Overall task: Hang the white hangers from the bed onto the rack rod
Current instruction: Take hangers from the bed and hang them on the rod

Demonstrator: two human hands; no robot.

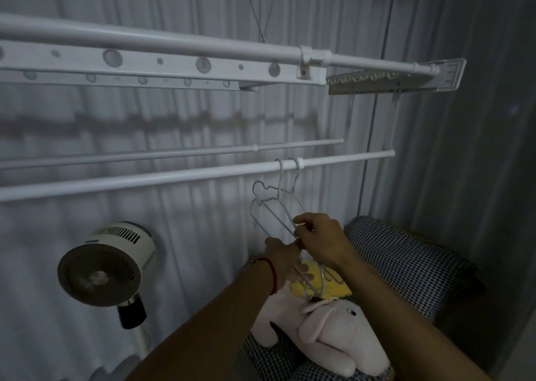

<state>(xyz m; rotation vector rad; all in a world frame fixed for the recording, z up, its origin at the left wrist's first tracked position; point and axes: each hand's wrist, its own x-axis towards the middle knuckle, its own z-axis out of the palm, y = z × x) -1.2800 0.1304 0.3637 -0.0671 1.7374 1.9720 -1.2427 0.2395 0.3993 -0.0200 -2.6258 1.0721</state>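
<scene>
Two white wire hangers [277, 204] have their hooks over the lower white rack rod [174, 177], right of its middle. Their bodies swing down and left towards my hands. My right hand [322, 240] pinches the lower corner of these hangers just under the rod. My left hand [282, 260], with a red string on its wrist, grips more white hangers [322, 279] that point down to the right over the bed.
A thinner rod [174, 153] runs behind the lower one, and a big drying rack bar [174, 41] hangs above. A standing fan [101, 273] is at lower left. On the checkered bedding [406, 264] lie a pink plush toy [324, 331] and a yellow item [322, 288].
</scene>
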